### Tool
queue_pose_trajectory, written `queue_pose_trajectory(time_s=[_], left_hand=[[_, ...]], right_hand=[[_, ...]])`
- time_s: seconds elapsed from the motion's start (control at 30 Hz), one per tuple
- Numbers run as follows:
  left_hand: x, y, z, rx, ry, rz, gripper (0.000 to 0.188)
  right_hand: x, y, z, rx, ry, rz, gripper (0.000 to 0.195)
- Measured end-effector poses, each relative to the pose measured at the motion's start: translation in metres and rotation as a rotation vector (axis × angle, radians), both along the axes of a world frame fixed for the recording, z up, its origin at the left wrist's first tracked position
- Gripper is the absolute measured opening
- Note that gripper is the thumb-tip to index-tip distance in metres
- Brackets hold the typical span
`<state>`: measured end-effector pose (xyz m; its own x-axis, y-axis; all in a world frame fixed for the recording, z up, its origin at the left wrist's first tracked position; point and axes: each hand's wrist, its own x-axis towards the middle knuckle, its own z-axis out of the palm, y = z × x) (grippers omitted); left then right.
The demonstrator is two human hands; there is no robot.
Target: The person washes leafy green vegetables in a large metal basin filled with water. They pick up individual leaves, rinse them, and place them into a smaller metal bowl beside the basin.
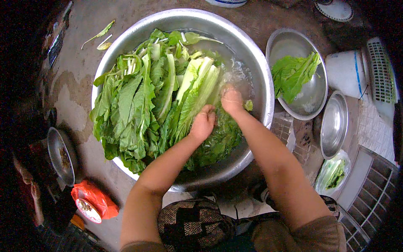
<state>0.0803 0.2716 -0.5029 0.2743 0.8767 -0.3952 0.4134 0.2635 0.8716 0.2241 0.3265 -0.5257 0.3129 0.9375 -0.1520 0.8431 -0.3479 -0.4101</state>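
A large metal basin (266, 94) of water stands before me, with a heap of leafy greens (132, 100) piled over its left side. Pale, thick stalks (196, 77) lie on the heap's right edge. My left hand (204, 123) is at the water beside these stalks, its fingers curled on leafy greens. Just to the right, my right hand (232, 98) is partly under the water, which splashes around its fingers. What those fingers hold is hidden. More greens (220, 141) lie submerged below both hands.
At right stand a metal bowl (310, 105) with a leafy bunch (294, 75), a smaller metal bowl (333, 126) and a plastic bag (341, 178) of greens. A pan (61, 157), red plastic bag (102, 201) and patterned plate (88, 210) are at left. Loose leaves (105, 31) lie on the floor.
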Motion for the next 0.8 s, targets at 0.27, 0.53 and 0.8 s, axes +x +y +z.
queue_pose_trajectory(time_s=[0.27,0.53,0.8], left_hand=[[0.008,-0.005,0.011,-0.04,-0.052,0.102,0.035],[0.013,0.014,0.031,-0.549,-0.284,0.043,0.056],[0.004,0.014,0.064,-0.583,-0.531,0.181,0.028]], right_hand=[[0.032,-0.007,0.101,0.011,0.227,-0.106,0.021],[0.007,-0.011,0.056,-0.226,0.917,-0.503,0.035],[0.028,-0.038,0.092,-0.192,1.429,-0.524,0.03]])
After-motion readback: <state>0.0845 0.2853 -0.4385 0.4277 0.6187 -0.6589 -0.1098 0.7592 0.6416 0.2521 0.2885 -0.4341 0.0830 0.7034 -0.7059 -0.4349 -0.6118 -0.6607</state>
